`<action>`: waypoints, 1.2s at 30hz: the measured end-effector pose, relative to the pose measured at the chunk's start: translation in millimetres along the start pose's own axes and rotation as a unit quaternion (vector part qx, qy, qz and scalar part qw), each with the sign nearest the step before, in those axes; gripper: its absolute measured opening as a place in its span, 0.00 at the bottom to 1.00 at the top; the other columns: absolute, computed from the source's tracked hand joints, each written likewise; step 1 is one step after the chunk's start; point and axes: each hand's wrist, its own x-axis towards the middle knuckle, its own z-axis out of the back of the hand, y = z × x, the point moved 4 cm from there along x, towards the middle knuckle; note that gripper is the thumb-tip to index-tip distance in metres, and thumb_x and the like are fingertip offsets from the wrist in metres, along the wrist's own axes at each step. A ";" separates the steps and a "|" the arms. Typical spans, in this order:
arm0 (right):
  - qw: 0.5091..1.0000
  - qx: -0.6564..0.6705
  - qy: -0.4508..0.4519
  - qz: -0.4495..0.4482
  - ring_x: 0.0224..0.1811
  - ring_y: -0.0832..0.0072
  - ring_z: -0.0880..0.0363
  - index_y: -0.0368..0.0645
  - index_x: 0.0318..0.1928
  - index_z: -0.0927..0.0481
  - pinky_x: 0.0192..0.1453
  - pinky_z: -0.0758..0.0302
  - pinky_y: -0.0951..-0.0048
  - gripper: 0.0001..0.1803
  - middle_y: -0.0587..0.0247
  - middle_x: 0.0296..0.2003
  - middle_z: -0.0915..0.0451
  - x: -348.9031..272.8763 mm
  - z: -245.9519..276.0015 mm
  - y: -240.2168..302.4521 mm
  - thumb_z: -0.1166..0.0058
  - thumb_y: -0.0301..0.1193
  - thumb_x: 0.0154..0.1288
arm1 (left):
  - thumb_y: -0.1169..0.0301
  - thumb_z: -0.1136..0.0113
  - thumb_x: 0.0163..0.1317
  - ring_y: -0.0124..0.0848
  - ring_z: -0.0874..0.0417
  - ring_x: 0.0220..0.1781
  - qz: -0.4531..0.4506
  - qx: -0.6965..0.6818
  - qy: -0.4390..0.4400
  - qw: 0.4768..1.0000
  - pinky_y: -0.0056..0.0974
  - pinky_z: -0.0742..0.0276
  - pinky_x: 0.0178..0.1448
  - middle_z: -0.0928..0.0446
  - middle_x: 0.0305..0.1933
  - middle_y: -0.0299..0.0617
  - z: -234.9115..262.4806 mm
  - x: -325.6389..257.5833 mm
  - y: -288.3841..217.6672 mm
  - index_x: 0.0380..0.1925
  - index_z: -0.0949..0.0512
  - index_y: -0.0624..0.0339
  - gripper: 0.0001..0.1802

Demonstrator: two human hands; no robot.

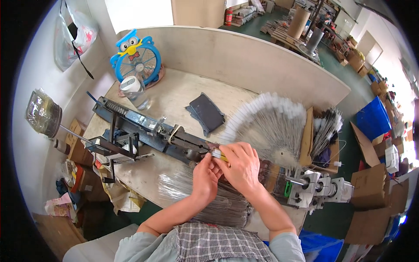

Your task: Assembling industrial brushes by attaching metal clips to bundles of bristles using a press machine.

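"What's carrying everything?"
"A pale worktop (174,92), with a long dark metal fixture (146,125) running across it."
"And behind that?"
"A blue fan (139,67), a clear cup (134,90) with a white lid, and a dark cloth (207,130) under a dark flat slab (208,112)."
"Elsewhere?"
"White-tipped wires (279,126) fanned out rightward; more wire bundles (224,209) lie along the near edge."

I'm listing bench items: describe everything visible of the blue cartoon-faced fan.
The blue fan looks plastic: round rim, spoked grille, pale hub, and a cartoon head with big eyes, yellow beak and reddish bow tie. It stands upright at the far left of the bench; a white-lidded jar partly hides its base. Whether they touch is unclear.
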 end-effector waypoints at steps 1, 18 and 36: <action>1.000 -0.003 -0.008 0.012 0.42 0.68 0.25 0.46 0.37 0.18 0.44 0.30 0.66 0.15 0.69 0.36 0.22 -0.8 2.6 -0.4 0.35 0.31 0.45 | 0.61 0.59 0.70 0.27 0.23 0.46 0.008 -0.001 0.006 1.000 0.36 0.29 0.53 0.23 0.44 0.36 -0.1 0.7 1.6 0.43 0.29 0.58 0.14; 0.998 -0.018 0.023 0.055 0.43 0.69 0.26 0.51 0.37 0.16 0.44 0.30 0.66 0.12 0.70 0.37 0.22 -10.7 14.3 -12.7 0.36 0.31 0.47 | 0.72 0.48 0.66 0.27 0.21 0.42 -0.034 0.013 -0.007 0.999 0.34 0.26 0.49 0.23 0.41 0.38 -8.2 -3.1 -2.7 0.43 0.28 0.63 0.08; 0.999 -0.025 -0.028 -0.002 0.41 0.71 0.26 0.50 0.41 0.17 0.43 0.32 0.68 0.16 0.70 0.37 0.22 -17.5 8.1 -3.7 0.36 0.31 0.47 | 0.72 0.50 0.65 0.27 0.21 0.42 -0.025 -0.010 -0.012 1.000 0.34 0.26 0.48 0.24 0.42 0.39 -3.1 -1.1 0.4 0.41 0.28 0.61 0.07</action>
